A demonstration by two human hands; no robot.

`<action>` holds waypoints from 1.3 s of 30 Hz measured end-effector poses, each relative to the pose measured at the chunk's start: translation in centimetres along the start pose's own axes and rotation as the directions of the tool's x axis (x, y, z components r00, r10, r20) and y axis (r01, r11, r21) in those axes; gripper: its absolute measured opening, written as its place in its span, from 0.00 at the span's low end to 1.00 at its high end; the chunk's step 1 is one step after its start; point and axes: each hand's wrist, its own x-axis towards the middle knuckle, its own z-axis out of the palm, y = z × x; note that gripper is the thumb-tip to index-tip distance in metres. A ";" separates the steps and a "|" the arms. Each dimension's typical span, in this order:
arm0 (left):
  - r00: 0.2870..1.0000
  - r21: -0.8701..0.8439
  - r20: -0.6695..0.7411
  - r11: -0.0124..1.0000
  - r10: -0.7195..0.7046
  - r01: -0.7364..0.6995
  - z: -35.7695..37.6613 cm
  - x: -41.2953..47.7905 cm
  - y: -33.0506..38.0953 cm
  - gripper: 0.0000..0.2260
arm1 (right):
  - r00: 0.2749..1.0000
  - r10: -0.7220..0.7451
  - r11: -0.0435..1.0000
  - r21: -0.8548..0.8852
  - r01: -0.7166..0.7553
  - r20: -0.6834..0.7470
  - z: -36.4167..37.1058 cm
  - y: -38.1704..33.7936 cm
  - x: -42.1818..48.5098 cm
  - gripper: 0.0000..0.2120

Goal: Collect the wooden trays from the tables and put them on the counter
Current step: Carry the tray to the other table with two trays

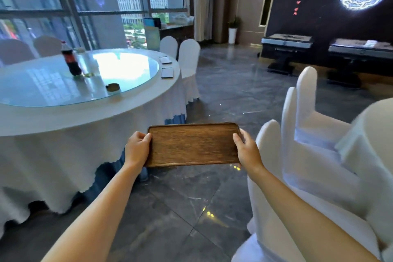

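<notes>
Out beyond the left hand spreads the big round table point(63, 117), white cloth draped to the grey floor, a glass turntable point(85, 78) on top. To the right of the right hand crowd the white-covered chairs point(308, 155), backs close together. Between both hands, held out over the floor, there's the wooden tray point(193, 144), long side across, empty, roughly level. The left hand point(137, 149) clamps its left short edge, thumb on top of the rim, fingers underneath. The right hand point(247, 151) grips the right short edge the same way. Far past the left hand, on the turntable, stands a dark cola bottle point(71, 59), and nearer, a small round ashtray point(112, 87).
</notes>
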 end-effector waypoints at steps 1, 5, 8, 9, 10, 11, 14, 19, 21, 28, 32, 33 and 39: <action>1.000 -0.010 -0.003 1.000 -0.014 0.014 0.2 1.2 -0.5 0.13 | 1.000 0.004 1.000 -0.003 -0.004 0.000 1.0 0.1 1.3 0.18; 0.999 -0.003 -0.008 0.999 -0.046 0.046 1.5 7.0 -2.2 0.13 | 1.000 0.029 1.000 0.008 -0.029 0.010 5.0 1.3 7.5 0.19; 0.998 -0.005 -0.029 0.998 -0.055 0.055 3.3 13.2 -2.9 0.12 | 0.998 0.058 0.998 0.023 -0.059 0.036 8.1 2.3 14.3 0.20; 0.997 -0.008 -0.039 0.998 -0.059 0.059 4.1 15.6 -3.0 0.12 | 0.997 0.059 0.998 0.024 -0.060 0.042 9.2 2.4 17.0 0.20; 0.997 0.001 -0.047 0.998 -0.062 0.062 5.1 18.3 -3.0 0.12 | 0.997 0.059 0.998 0.025 -0.061 0.048 10.3 2.4 19.9 0.20; 0.997 0.018 -0.056 0.998 -0.060 0.061 6.1 20.9 -2.8 0.13 | 0.997 0.054 0.998 0.025 -0.055 0.049 11.3 2.2 22.9 0.20; 0.995 0.063 -0.091 0.997 -0.044 0.050 9.2 29.0 -1.4 0.13 | 0.999 0.033 0.999 0.015 -0.033 0.033 13.9 1.3 31.7 0.19; 0.992 0.124 -0.114 0.990 -0.046 0.060 13.1 39.9 0.3 0.11 | 0.999 0.023 0.999 0.039 -0.024 0.040 17.5 0.5 43.8 0.19; 0.993 0.135 -0.107 0.989 -0.053 0.067 14.5 43.6 0.4 0.11 | 0.998 0.031 0.999 0.029 -0.033 0.055 18.8 0.6 47.7 0.19; 0.994 0.202 -0.060 0.974 -0.093 0.103 21.6 56.5 -1.7 0.11 | 0.993 0.093 0.996 -0.007 -0.093 0.065 23.5 4.5 60.9 0.19; 0.992 0.196 -0.045 0.972 -0.122 0.128 26.9 65.6 -3.6 0.11 | 0.992 0.099 0.993 -0.077 -0.093 0.076 26.9 7.4 70.9 0.19; 0.990 0.194 -0.045 0.971 -0.131 0.137 28.2 68.2 -4.0 0.11 | 0.991 0.103 0.991 -0.094 -0.095 0.080 27.8 7.9 73.7 0.19; 0.975 0.152 -0.064 0.964 -0.211 0.218 35.4 82.5 -5.0 0.10 | 0.977 0.131 0.976 -0.196 -0.097 0.167 32.6 8.8 90.3 0.19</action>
